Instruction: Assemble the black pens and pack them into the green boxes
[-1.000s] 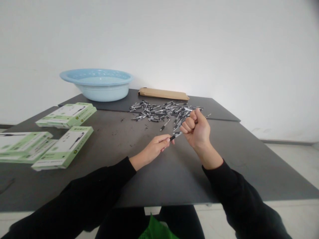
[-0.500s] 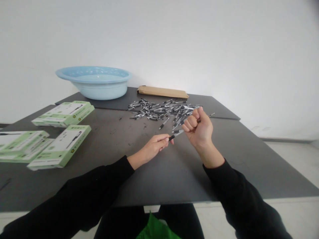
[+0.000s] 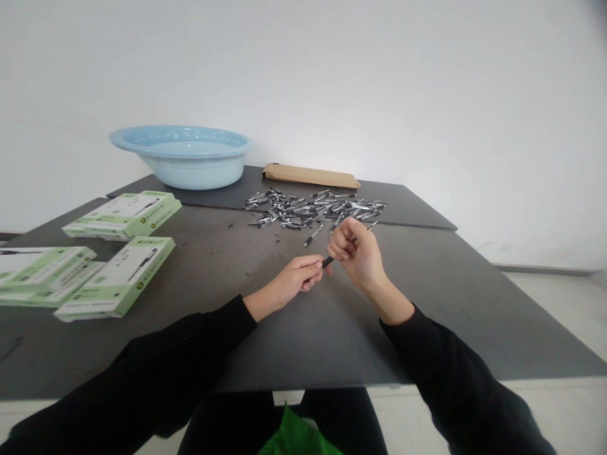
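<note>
My left hand [image 3: 296,276] is closed, with thumb and fingers pinching a pen [image 3: 327,261] by its black grip. The pen points up and to the right toward my right hand [image 3: 358,253], and its far part is hidden there. My right hand is curled into a loose fist right beside my left. From its far side sticks the tip of a thin pen-like piece [image 3: 372,225]; the rest is covered by the fingers. Just behind the hands lies a loose heap of clear pens with black grips [image 3: 303,208].
A light-blue basin [image 3: 199,169] stands at the back left of the dark table [image 3: 294,341]. A flat brown cardboard piece [image 3: 310,175] lies by the wall. Several green-and-white pen boxes [image 3: 118,278] lie at the left. Small dark marks dot the tabletop.
My right hand has moved left and slightly down, closing on the pen's far end and covering its clear part. My left hand has stayed in place with the pen.
</note>
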A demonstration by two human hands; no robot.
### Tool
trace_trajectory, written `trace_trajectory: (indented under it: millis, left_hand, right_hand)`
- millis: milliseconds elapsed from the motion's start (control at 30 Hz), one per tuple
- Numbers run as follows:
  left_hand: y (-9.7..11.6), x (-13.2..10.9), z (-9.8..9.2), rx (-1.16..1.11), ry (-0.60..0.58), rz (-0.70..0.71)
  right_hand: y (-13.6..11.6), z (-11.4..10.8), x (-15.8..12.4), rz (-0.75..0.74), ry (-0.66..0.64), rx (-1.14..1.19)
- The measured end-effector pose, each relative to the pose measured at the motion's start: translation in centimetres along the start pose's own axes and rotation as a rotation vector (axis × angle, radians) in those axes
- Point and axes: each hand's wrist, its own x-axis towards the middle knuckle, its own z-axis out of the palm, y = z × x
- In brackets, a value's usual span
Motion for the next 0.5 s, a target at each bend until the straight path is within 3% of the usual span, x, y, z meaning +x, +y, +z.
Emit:
trace_trajectory:
  millis: [133, 267, 400, 500]
  left_hand:
    - [0.5, 0.4, -1.8, -0.074, 0.086, 0.013]
    - [1.7, 0.3, -4.3, -0.061, 0.145, 0.071]
    - [2.7, 0.0, -5.7, -0.059, 0.217, 0.101]
    - [2.9, 0.0, -5.9, -0.039, 0.234, 0.108]
  right_hand:
    - [0.7, -1.0, 0.6, -0.147, 0.017, -0.239]
    - [1.4, -2.7, 1.1, -0.12, 0.094, -0.518]
    - [2.6, -3.6, 0.7, 0.02, -0.125, -0.946]
    - [3.4, -3.9, -0.1, 0.034, -0.346, -1.217]
